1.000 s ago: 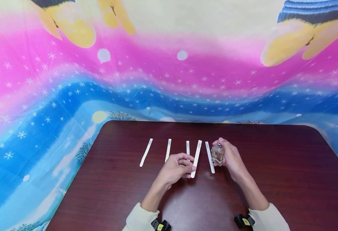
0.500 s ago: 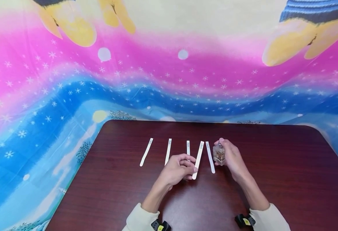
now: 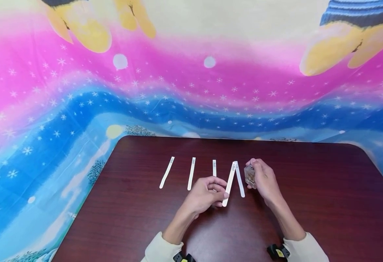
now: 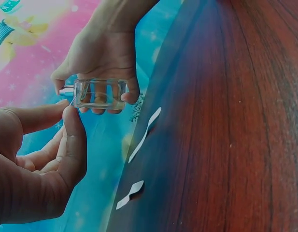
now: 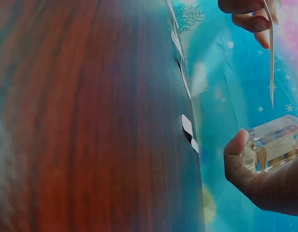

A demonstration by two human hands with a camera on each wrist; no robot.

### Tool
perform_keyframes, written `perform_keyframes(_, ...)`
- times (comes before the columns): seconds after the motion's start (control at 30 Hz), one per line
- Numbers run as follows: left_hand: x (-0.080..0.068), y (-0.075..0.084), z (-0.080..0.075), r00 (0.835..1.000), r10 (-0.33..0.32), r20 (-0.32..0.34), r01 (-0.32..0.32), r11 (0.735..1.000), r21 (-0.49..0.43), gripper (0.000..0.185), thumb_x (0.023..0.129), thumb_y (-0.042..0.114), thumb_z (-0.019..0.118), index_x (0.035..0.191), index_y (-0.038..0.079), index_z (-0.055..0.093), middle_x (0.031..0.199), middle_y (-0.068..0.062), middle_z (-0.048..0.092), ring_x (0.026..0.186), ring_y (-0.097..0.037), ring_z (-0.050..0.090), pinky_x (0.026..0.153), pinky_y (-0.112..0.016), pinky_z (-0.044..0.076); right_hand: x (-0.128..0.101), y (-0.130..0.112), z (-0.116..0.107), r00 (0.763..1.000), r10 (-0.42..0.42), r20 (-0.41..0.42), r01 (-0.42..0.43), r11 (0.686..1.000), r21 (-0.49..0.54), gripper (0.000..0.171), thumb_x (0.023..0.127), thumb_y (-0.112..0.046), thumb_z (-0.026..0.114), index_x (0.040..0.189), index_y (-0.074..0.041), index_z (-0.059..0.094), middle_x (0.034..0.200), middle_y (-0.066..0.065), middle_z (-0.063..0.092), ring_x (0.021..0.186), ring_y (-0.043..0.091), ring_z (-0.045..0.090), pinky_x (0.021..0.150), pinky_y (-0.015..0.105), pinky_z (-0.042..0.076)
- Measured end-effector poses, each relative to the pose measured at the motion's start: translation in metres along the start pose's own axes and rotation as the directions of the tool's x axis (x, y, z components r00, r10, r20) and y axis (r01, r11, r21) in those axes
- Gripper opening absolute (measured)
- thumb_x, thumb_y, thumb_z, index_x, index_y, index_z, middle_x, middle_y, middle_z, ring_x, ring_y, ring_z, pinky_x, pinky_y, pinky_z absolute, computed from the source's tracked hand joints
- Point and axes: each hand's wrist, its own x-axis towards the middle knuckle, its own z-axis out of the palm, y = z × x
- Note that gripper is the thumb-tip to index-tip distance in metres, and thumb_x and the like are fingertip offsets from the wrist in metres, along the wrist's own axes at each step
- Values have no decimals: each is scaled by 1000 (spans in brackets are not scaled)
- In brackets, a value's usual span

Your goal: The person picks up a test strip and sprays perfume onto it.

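In the head view my left hand pinches the lower end of a white perfume test strip between thumb and fingers. The strip tilts up and away, with small writing near its top. To its right, my right hand grips a clear glass perfume bottle, one finger on the sprayer at its top. In the left wrist view the bottle holds pale liquid, and the strip appears almost edge-on. The right wrist view has the strip pointing down close over the bottle.
More test strips lie spaced in a row on the dark red-brown table: one strip at the far left, another beside it, a partly covered strip and one by the bottle. A patterned cloth hangs behind.
My left hand has moved a little right, bringing the strip's top over the rightmost lying strip in the head view. The bottle has turned slightly in my right hand.
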Motion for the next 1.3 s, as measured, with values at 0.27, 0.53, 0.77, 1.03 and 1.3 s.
perform_keyframes(0.27,-2,2,3,1000,5,-4,-5,1000,11,25,90,-5,76,115,-2,72,84,-1,72,66,-10,67,62,-24,62,-2,-1,-1,999,32,-21,-33,997,-75,35,112,-25,39,122,-2,63,99,12,65,70,16,61,57,36,62)
perform_keyframes(0.53,-4,0,5,1000,2,2,-2,1000,10,25,90,-3,77,115,-1,72,85,-2,70,67,-11,67,63,-25,63,-4,0,0,998,23,-51,-27,996,-89,30,107,-17,41,119,-1,63,95,7,66,70,16,60,56,37,61)
perform_keyframes(0.77,-4,0,6,1000,6,6,-6,1000,17,25,90,-2,78,115,-1,72,84,-2,70,67,-11,67,64,-28,64,-3,-3,0,999,2,-51,-7,996,-94,29,104,-14,41,118,1,62,93,7,66,68,15,60,55,37,61)
perform_keyframes(1.03,-3,2,7,1000,5,9,-5,1000,22,25,89,-3,78,113,-1,73,83,-1,69,65,-10,66,61,-24,62,-1,-1,1,999,6,-49,-11,995,-94,27,103,-12,43,118,1,62,88,9,62,67,15,59,55,38,61)
perform_keyframes(1.3,-3,3,6,1000,-2,6,1,999,34,24,90,-4,78,113,-1,73,83,-2,70,66,-11,67,63,-28,64,-1,-2,-1,998,54,-22,-55,997,-46,31,106,-15,38,123,1,59,84,8,61,67,16,59,55,35,60)
